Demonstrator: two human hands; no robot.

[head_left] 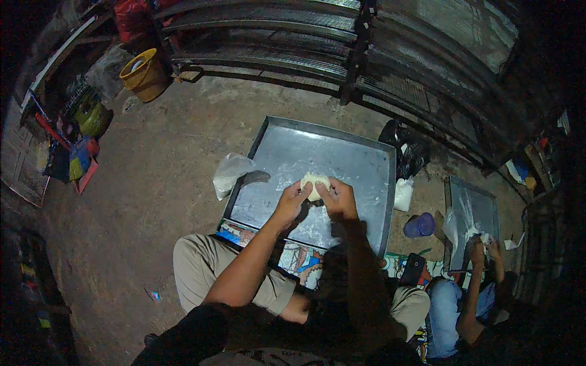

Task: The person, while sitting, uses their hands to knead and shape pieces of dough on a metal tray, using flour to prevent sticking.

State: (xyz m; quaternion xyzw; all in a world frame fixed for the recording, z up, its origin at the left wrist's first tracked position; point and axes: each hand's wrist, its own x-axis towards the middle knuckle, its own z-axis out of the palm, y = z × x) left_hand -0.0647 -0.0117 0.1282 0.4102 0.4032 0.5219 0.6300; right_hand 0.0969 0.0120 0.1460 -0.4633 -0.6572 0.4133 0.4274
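A pale, rounded piece of dough point(315, 181) is held up between both my hands over a large metal tray point(360, 152). My left hand point(292, 202) is closed on its left side, thumb on top. My right hand point(342, 199) grips the right side the same way. Both thumbs press near the dough's middle, and the fingers beneath are mostly hidden. White flour is smeared across the tray. A clear plastic bag of white powder point(231, 174) leans at the tray's left edge.
On the right, another person's hands point(478, 249) work over a second tray point(473, 195). Between the trays are a purple cup point(419, 225), a white bag point(403, 194) and a black plastic bag point(410, 148). Dark racks point(262, 55) line the back; a yellow bucket point(144, 76) stands far left.
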